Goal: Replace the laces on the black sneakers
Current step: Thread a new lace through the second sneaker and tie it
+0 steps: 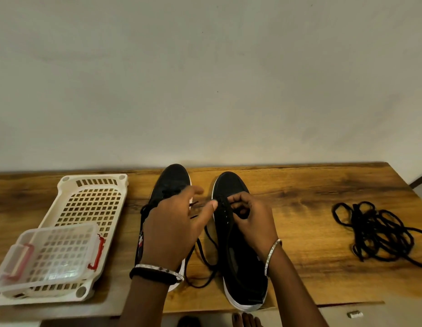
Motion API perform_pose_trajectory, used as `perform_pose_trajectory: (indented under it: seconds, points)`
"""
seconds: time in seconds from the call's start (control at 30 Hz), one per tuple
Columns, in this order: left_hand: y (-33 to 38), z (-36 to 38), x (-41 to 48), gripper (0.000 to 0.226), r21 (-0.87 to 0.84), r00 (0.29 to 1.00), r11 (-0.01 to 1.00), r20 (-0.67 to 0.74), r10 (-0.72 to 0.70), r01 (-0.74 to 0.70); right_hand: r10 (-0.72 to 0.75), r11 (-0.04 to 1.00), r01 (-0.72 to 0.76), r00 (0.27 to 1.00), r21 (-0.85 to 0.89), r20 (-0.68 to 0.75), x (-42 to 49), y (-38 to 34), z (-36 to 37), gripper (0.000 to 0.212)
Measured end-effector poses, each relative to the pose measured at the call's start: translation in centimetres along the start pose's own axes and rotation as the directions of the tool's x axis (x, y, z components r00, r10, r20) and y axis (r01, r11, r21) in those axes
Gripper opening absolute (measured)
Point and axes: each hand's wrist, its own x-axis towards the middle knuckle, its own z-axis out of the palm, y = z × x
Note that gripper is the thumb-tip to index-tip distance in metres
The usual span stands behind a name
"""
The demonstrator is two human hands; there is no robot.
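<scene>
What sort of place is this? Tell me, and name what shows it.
Probably a room in a home: a wooden table against a plain wall, a white plastic basket holding a clear lidded box, and bare toes on the floor below.

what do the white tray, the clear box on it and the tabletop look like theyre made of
White tray: matt moulded plastic, judging by its grid of slots. Clear box: glossy see-through plastic, the tray's grid showing through it, with red clips. Tabletop: brown wood grain with a slight sheen; solid wood or laminate, I cannot tell.
</scene>
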Motion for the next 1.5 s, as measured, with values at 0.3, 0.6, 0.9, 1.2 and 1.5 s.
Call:
perform_pose_trajectory:
  seconds: [0.3,0.6,0.9,1.2,1.5]
  points:
    - [-0.5,-0.6,0.7,0.019,-0.215,0.999,0.976,0.017,-0.041,0.043,0.008,1.0,-0.008,1.0,-0.003,-0.001,0.1,0.0,0.0,0.023]
    - [1.2,-0.9,0.9,0.033,-0.961,0.912,0.165,0.144,-0.384,0.221,-0.005,0.989,-0.002,0.999,-0.145,-0.051,0.1,0.0,0.3,0.02]
    - [-1.4,1.5,-0.2,0.03,0.315,0.992,0.949,0.126,-0.019,-0.022,0.161,0.954,-0.193,0.976,-0.231,-0.149,-0.2,0.0,-1.0,0.059]
    - [0.5,1.5,0.8,0.019,-0.55,0.972,0.828,-0.116,-0.206,0.11,0.209,0.967,-0.212,0.977,0.145,0.033,0.0,1.4,-2.1,0.072]
    - [0.9,2.7,0.8,0.026,-0.907,0.902,0.33,0.109,-0.417,0.262,0.178,0.979,-0.175,0.984,0.104,-0.017,-0.1,1.7,-1.0,0.076]
